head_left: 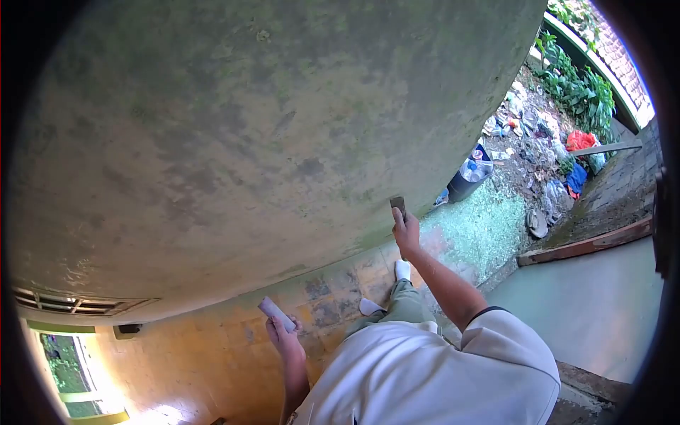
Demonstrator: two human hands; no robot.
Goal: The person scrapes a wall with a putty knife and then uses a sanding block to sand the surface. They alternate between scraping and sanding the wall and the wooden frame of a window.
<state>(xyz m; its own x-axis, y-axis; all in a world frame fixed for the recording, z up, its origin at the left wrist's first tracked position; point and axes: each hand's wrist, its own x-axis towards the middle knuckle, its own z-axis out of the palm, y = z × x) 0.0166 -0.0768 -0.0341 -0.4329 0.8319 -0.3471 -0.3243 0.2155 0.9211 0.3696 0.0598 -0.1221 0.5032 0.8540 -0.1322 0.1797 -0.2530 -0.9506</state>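
Observation:
My right hand is closed round a small dark flat tool, whose end is at the stained grey-green wall. Lower down and to the left, my left hand grips a pale purplish-grey flat piece, held away from the wall. The far side of that piece and some of the left fingers are hidden. Whether the dark tool touches the wall is hard to tell.
Orange-brown floor tiles run beneath my feet. A dark bin with plastic waste stands past the wall's edge, near scattered rubbish. A vent grille sits low left; a pale panel stands at right.

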